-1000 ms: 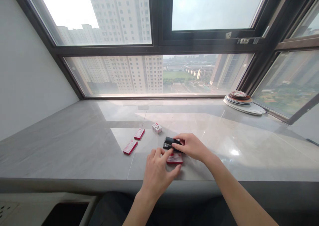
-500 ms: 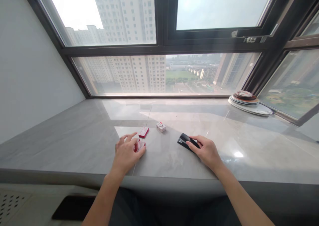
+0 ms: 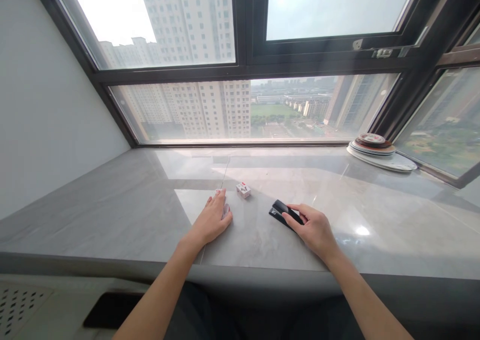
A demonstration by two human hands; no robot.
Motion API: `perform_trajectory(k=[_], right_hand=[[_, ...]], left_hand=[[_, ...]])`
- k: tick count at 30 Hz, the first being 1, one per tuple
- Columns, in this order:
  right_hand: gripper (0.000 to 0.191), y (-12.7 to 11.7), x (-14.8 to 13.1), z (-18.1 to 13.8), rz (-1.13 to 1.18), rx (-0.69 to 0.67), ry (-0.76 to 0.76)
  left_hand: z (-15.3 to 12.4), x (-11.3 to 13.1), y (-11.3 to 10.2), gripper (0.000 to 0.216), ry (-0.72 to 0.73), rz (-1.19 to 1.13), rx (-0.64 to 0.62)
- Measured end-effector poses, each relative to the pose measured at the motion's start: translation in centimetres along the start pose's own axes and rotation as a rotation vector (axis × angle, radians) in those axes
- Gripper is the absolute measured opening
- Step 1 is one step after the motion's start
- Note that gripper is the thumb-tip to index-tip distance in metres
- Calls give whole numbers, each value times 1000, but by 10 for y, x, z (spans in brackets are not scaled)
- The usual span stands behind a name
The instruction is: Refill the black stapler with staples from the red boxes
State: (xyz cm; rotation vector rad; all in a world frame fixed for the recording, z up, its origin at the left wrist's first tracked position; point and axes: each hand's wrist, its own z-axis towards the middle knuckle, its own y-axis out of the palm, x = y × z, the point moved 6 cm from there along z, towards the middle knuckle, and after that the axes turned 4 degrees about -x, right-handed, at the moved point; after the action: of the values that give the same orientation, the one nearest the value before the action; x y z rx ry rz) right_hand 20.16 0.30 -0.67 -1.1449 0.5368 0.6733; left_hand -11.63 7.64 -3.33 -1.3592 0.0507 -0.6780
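My left hand (image 3: 211,221) lies palm down on the grey stone sill (image 3: 112,215), fingers together over small red boxes. Only a pale edge of one red box (image 3: 226,210) shows beside the fingers. A small white and red box (image 3: 243,189) stands just beyond and to the right of the fingertips, apart from them. My right hand (image 3: 315,228) is closed on the rear of a black stapler (image 3: 280,210), which rests on the sill and points to the far left.
A stack of plates (image 3: 378,152) sits at the far right by the window frame. The window (image 3: 240,70) runs along the back of the sill and a white wall (image 3: 45,105) closes the left side. A perforated panel (image 3: 18,305) lies below the sill's front edge.
My left hand moved left from the stapler, picked up a red box, then slid forward over the second one. My right hand set the stapler down on the sill and stays on it.
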Motion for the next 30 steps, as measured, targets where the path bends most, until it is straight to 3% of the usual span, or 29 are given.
perform_trajectory(k=[6, 11, 21, 26, 30], right_hand=[[51, 8, 1, 1, 25, -116, 57], [54, 9, -3, 2, 56, -131, 52], [56, 15, 2, 2, 115, -185, 65], [57, 59, -8, 2, 395, -451, 185], [53, 112, -46, 9, 564, -496, 134]], left_hand=[[29, 32, 20, 74, -30, -2, 86], [44, 57, 33, 52, -29, -22, 132], [30, 62, 23, 28, 22, -20, 132], [8, 59, 10, 28, 79, -3, 120], [-12, 47, 3, 33, 65, 21, 132]])
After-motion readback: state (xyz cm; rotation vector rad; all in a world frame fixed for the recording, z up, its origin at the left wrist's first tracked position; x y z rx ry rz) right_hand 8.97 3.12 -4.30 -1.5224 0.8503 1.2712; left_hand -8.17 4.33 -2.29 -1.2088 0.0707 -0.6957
